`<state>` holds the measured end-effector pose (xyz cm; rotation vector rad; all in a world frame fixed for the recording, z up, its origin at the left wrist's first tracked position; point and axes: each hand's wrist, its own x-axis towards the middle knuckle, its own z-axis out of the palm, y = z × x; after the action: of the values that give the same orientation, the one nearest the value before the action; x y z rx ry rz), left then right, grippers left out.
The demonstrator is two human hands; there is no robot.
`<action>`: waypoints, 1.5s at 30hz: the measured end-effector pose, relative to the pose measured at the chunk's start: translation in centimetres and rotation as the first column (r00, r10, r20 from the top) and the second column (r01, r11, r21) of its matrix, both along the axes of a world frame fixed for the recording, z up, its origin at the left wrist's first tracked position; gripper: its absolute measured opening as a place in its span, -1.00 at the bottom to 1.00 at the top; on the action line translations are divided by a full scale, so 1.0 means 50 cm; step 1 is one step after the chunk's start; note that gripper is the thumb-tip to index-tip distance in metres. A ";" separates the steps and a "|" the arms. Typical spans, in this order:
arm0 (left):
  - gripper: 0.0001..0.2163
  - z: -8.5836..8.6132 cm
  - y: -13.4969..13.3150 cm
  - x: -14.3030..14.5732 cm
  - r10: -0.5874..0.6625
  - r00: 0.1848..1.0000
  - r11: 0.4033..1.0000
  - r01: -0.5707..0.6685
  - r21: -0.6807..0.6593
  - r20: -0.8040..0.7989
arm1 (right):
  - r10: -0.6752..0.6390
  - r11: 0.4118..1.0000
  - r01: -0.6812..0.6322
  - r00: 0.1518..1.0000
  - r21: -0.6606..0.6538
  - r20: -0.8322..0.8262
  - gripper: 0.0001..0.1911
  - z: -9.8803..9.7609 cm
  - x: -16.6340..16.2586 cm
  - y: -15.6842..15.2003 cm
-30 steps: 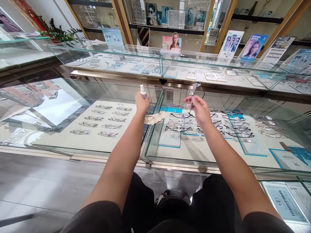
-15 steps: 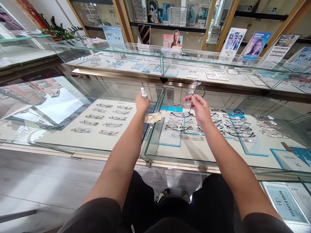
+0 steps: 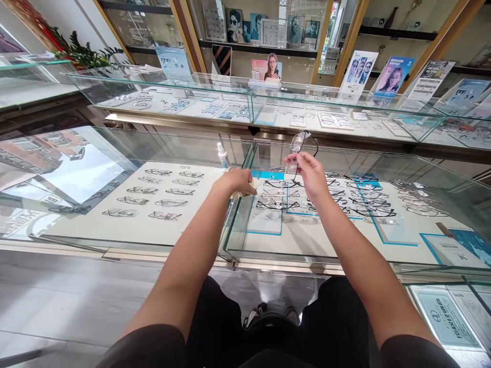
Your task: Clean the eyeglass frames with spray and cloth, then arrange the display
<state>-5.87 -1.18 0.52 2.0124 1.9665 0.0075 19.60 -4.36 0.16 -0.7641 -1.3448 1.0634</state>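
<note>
In my right hand [image 3: 313, 176] is a pair of thin dark-framed eyeglasses [image 3: 299, 143], pinched between thumb and fingers and raised above the glass counter. My left hand [image 3: 235, 183] is over a beige cleaning cloth [image 3: 242, 194], its fingers closed on it against the counter top. Most of the cloth is hidden under that hand. Just beyond the left hand, a small white spray bottle [image 3: 223, 156] stands upright on the glass, touched by neither hand.
Under the glass counter [image 3: 207, 240] lie rows of eyeglasses [image 3: 165, 203] on the left and more frames [image 3: 374, 199] on the right. A second glass case [image 3: 172, 110] stands behind, with upright advertising cards [image 3: 357, 71] on it.
My left hand has let go of the spray bottle, now standing on the glass, and has come nearer onto the cloth. My right hand still holds the eyeglasses up.
</note>
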 end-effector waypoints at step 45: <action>-0.81 -0.001 0.028 -0.044 -0.028 0.995 0.950 -0.004 0.313 0.096 | -0.015 1.000 0.016 0.999 -0.010 0.036 -0.62 0.001 -0.002 -0.003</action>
<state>-8.08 0.24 0.49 2.1666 1.9916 0.4357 19.48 -4.52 0.22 -0.8034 -1.3624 1.0497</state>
